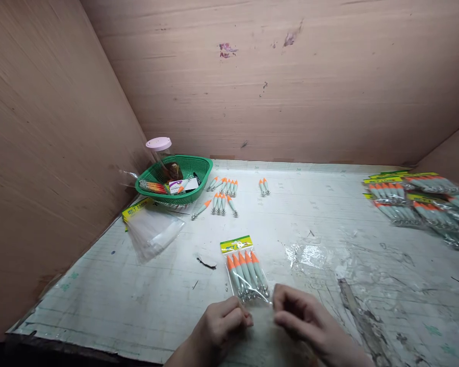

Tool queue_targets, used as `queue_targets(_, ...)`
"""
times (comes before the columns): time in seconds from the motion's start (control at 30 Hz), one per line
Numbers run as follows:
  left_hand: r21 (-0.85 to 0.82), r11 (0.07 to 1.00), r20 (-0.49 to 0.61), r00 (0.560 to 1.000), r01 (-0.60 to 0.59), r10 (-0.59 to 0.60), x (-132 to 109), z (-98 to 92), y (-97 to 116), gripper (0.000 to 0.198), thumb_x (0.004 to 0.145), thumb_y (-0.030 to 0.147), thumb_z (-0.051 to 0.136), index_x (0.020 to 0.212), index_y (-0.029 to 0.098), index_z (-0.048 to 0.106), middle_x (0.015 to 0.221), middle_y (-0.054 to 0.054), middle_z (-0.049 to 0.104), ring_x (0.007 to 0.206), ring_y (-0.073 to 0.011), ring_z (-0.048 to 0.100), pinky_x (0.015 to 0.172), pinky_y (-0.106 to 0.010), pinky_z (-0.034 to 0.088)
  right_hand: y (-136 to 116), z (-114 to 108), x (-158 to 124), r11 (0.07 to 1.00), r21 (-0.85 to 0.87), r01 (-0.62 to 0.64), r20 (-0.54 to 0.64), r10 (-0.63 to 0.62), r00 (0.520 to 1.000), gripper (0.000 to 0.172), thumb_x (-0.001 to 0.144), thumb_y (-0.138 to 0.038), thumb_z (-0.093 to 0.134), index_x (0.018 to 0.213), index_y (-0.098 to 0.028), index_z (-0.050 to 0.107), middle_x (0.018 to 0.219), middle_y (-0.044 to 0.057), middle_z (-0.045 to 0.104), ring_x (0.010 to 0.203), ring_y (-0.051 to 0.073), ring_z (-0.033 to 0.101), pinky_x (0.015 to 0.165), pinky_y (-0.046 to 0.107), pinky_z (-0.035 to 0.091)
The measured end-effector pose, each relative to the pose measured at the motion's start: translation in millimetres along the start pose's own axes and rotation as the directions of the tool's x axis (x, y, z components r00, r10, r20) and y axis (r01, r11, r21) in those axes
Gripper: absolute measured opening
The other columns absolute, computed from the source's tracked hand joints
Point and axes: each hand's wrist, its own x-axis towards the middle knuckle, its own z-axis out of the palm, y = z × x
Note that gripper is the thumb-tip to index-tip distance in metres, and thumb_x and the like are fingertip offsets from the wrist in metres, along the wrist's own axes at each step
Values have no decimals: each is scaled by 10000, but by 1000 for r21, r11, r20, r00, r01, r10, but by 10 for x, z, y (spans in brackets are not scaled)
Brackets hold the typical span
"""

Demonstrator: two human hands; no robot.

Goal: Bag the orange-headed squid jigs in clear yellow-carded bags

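Green basket [164, 199] and loose lures [219, 205] beyond filled packet [245, 272]

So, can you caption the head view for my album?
Left hand and right hand at the near end of a clear plastic packet of slender, pale, orange-tipped lures on a white tabletop.

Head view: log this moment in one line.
lure packet: on table; left hand: curled, at packet's lower edge; right hand: near its lower right corner
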Motion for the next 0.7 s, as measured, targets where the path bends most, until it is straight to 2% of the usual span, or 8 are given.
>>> queue_targets(0.07, -30, 999, 1, 1000, -26, 26, 18, 1, 5, 184, 885, 94, 420, 771, 177, 539, 758, -62, 605, 664, -118, 621, 606, -189, 513, 90, -367, -143, 983, 157, -92, -207, 124, 970, 364, 790, -548, 588, 757, -192, 516, 517, -64, 391, 426, 76, 338, 408, 189, 268)
queue_targets(0.13, -11, 998, 14, 998, -55, 55, 58, -8, 27, 193, 858, 48, 418, 748, 180, 503, 728, -44, 589, 618, -101, 591, 565, -171, 490, 171, -776, -282, 989, 52, -139, -521, 145, 841, 420, 758, -585, 594, 808, -169, 585, 493, -53, 445, 408, 96, 382, 397, 208, 310)
queue_targets(0.2, 114, 990, 19, 996, -84, 83, 104, -19, 70, 184, 833, 25, 421, 772, 177, 506, 713, -37, 579, 580, -100, 547, 525, -180, 457, 185, -1072, -376, 957, -170, -233, -754, 26, 656, 391, 775, -528, 575, 837, -148, 646, 580, 9, 569, 500, 148, 497, 462, 253, 409)
queue_targets(0.27, 312, 942, 15, 992, -121, 123, 135, -23, 126, 174, 818, 27, 432, 817, 169, 533, 709, -40, 576, 562, -113, 511, 498, -203, 422, 126, -1119, -391, 864, -399, -308, -798, -161, 581, 305, 793, -433, 555, 857, -156, 666, 726, 68, 635, 616, 193, 560, 529, 288, 456)
queue_targets(0.33, 473, 868, 15, 986, -154, 167, 140, -17, 176, 172, 829, 40, 433, 820, 165, 550, 706, -41, 584, 561, -125, 498, 492, -220, 400, 36, -899, -317, 762, -607, -226, -612, -267, 744, 206, 807, -339, 545, 892, -182, 647, 835, 87, 634, 698, 208, 581, 579, 303, 479)
queue_targets(0.43, 523, 835, 34, 983, -169, 178, 117, 0, 208, 218, 885, 62, 393, 758, 166, 537, 726, -41, 618, 578, -125, 512, 515, -224, 410, -35, -340, -92, 663, -737, 133, -76, -276, 958, 96, 800, -185, 526, 884, -206, 567, 868, 59, 599, 745, 175, 581, 623, 271, 495)
queue_targets(0.57, 409, 893, 86, 982, -187, 167, 83, 8, 186, 314, 944, 97, 283, 760, 168, 528, 736, -45, 641, 613, -124, 531, 561, -223, 440, 55, 70, 186, 558, -788, 259, 31, -384, 923, 152, 768, -58, 433, 804, -203, 463, 783, 28, 542, 669, 142, 532, 558, 230, 460)
queue_targets(0.7, 420, 894, 42, 988, -155, 152, 30, -4, 170, 325, 955, 131, 280, 775, 169, 548, 705, -39, 622, 609, -126, 534, 556, -227, 438, 132, -60, 209, 497, -819, 287, 49, -437, 898, 105, 822, -91, 431, 823, -190, 463, 752, 25, 538, 624, 130, 513, 514, 216, 440)
